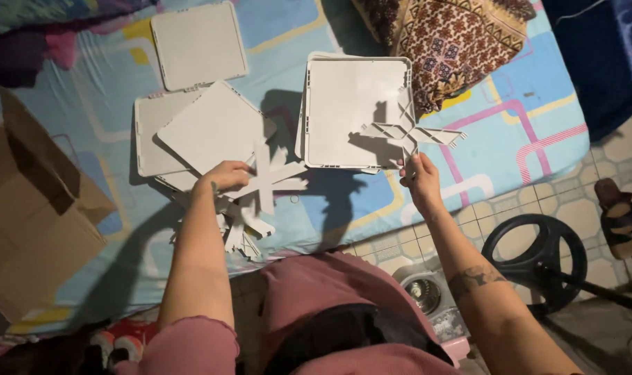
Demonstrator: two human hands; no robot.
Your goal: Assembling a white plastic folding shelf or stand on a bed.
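A pink garment with short, ruffle-edged sleeves is worn. Both forearms are left bare. A dark tattoo is seen on the right forearm. The left hand (pixel 225 176) and right hand (pixel 419 178) are ungloved.

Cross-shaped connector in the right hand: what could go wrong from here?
1. The right hand pinches the raised cross-shaped connector only at its lower tip, so it could twist or slip onto the square panel.
2. The pile of connectors under the left hand sits near the mattress edge; pieces may slide to the tiled floor.
3. Dim light and hard shadows could hide the slots.
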